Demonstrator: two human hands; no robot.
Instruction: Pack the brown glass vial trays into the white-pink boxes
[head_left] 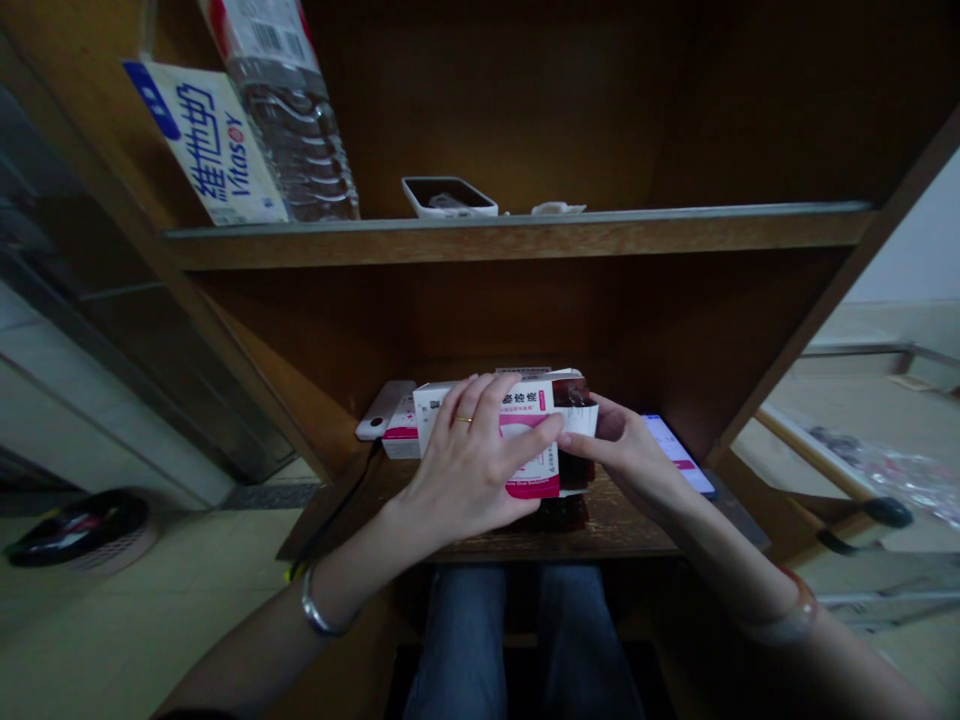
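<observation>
A white and pink medicine box (534,488) lies on its side over the lower shelf, its right end open. My left hand (465,465), with a ring on one finger, is wrapped over the box from the left. Brown glass bottles (574,470) show inside the open end. There my right hand (634,450) pinches the white end flap (579,420) between thumb and fingers. Below the box, more brown glass (562,515) is partly visible near the shelf's front edge. The far side of the box and some right fingertips are hidden.
Behind my left hand sit another white and pink box (401,435) and a white device (386,408). A lit phone (679,455) lies on the right. Above are a Vitasoy carton (214,150), a water bottle (300,140) and a white-rimmed object (450,198).
</observation>
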